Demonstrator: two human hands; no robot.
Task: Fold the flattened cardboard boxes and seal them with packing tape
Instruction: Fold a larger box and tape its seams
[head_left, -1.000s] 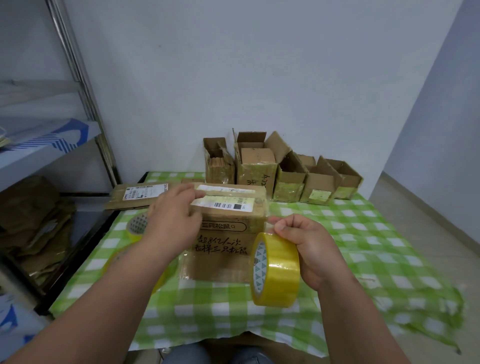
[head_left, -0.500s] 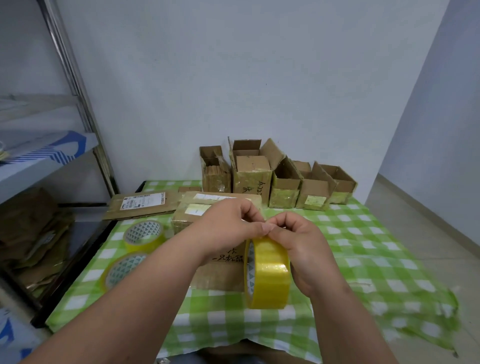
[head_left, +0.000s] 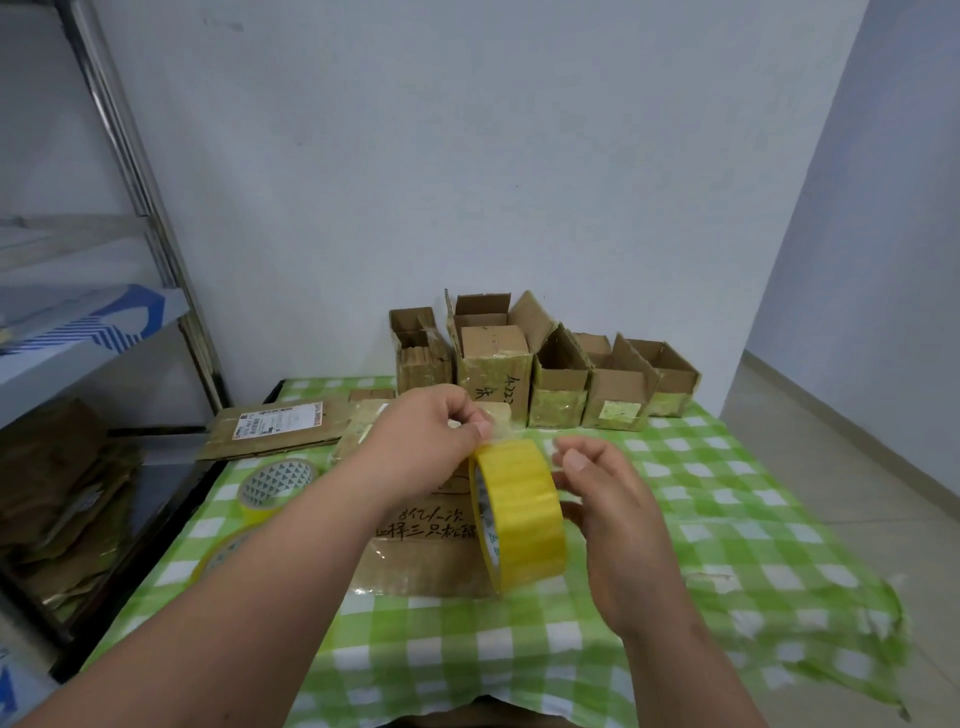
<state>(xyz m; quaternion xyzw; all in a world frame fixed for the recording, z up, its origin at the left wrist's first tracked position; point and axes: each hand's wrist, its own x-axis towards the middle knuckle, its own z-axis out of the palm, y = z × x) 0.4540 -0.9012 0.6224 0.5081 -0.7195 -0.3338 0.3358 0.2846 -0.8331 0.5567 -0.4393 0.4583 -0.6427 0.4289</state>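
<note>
A yellow roll of packing tape (head_left: 522, 512) stands on edge above the table, and my right hand (head_left: 605, 506) holds it from the right side. My left hand (head_left: 434, 436) pinches the loose tape end at the top of the roll. Under both hands lies a cardboard box (head_left: 421, 551) with black handwriting on its side, mostly hidden by my arms.
Several folded open boxes (head_left: 558, 384) line the wall at the back of the green checked table (head_left: 727, 519). A flattened box (head_left: 275, 426) and two more tape rolls (head_left: 275, 483) lie at the left. A metal shelf (head_left: 78, 322) with cardboard stands further left.
My left hand left the box top and came to the roll, where it now pinches the tape end. The roll has tilted and risen slightly in my right hand.
</note>
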